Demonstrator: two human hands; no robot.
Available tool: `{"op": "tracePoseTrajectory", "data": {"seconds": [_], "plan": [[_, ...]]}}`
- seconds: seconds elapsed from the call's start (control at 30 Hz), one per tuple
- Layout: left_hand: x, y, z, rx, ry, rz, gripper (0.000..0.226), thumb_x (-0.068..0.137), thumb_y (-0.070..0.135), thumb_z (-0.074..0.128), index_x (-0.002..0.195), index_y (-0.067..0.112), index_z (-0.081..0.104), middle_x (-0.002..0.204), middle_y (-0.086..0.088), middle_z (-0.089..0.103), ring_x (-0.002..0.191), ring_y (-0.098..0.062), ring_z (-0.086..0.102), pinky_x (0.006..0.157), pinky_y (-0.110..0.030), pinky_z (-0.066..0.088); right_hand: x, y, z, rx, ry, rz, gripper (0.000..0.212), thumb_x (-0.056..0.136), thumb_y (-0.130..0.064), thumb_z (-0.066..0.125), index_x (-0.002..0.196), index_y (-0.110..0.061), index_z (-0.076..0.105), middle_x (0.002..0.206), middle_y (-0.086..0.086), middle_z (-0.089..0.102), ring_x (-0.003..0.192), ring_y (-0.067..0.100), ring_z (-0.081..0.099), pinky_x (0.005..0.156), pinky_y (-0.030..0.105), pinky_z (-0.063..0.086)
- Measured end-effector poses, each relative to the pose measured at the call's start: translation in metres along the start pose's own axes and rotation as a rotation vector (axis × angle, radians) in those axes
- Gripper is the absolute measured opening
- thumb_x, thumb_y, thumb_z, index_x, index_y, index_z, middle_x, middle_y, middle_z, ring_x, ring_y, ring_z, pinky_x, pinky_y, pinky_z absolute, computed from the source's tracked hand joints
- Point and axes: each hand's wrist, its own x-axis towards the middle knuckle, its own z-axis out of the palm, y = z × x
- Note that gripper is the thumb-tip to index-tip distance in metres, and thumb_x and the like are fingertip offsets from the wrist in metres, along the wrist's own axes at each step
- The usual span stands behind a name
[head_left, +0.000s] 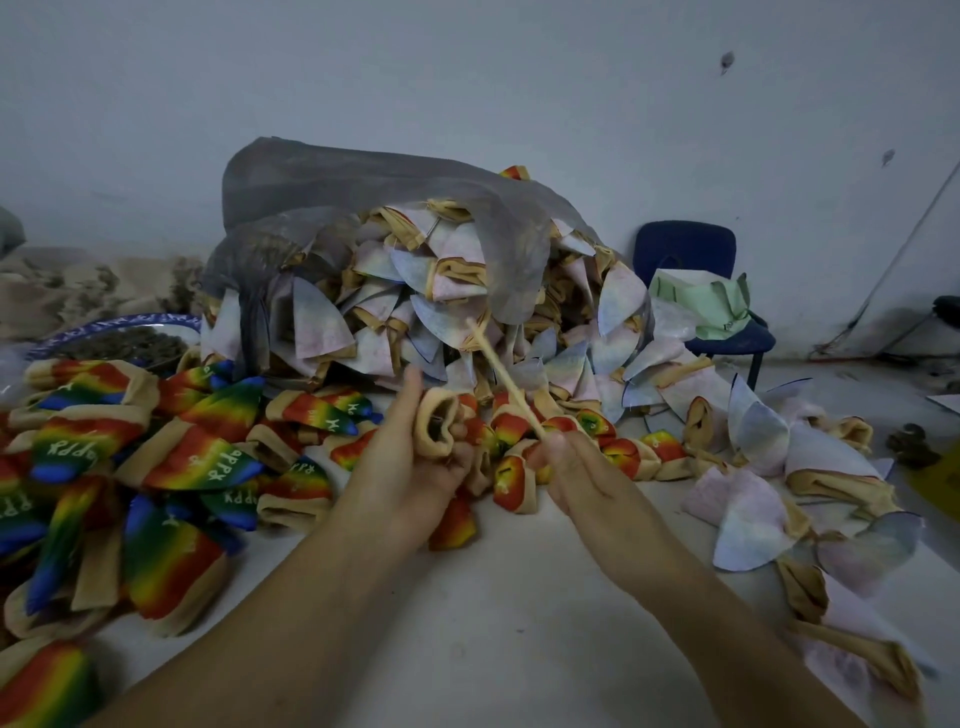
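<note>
In front of the grey bag (363, 176), the person's left hand (410, 467) curls round a small cloth pouch (435, 423). Its tan cuff is held mouth-up and open, probably so a tool can go in. The right hand (571, 467), just right of the pouch, pinches the lower end of a thin wooden stick (506, 382), which slants up toward the bag. It seems meant for pushing pouches right side out. Finished rainbow pieces (156, 457) lie heaped to the bag's left, and pale inside-out pieces (753, 514) spill from its mouth and to its right, which keeps done and undone work apart. A blue chair (685, 249) stands behind the bag's right side.
</note>
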Motion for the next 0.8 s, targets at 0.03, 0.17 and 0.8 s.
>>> {"op": "tracePoseTrajectory", "data": {"seconds": [0.03,0.17,0.8], "plan": [[0.001,0.005,-0.002,-0.118,0.02,-0.045,0.035,0.085,0.04,0.07,0.09,0.006,0.065,0.078,-0.006,0.064,0.068,-0.012,0.06,0.058,-0.022,0.051,0.0,0.002,-0.001,-0.09,-0.017,-0.034,0.045,0.089,-0.065,0.026,0.088,-0.031,0.055,0.07,-0.005,0.052,0.066,0.01,0.054,0.059,0.022,0.038],[0.004,0.018,-0.005,-0.298,0.003,-0.056,0.033,0.089,0.023,0.068,0.09,-0.01,0.072,0.103,-0.023,0.072,0.092,-0.03,0.073,0.075,-0.038,0.062,0.003,0.008,-0.006,-0.356,-0.031,-0.158,0.052,0.085,-0.065,0.023,0.075,-0.023,0.054,0.064,-0.002,0.047,0.058,0.008,0.043,0.056,0.028,0.035],[0.003,-0.009,-0.004,-0.1,-0.064,0.096,0.025,0.08,0.018,0.066,0.061,0.015,0.05,0.049,0.004,0.029,0.041,-0.007,0.033,0.07,-0.024,0.058,0.0,0.002,-0.004,-0.639,-0.029,-0.264,0.042,0.089,-0.063,0.028,0.07,-0.033,0.05,0.062,-0.007,0.049,0.061,0.009,0.047,0.054,0.025,0.035]]}}
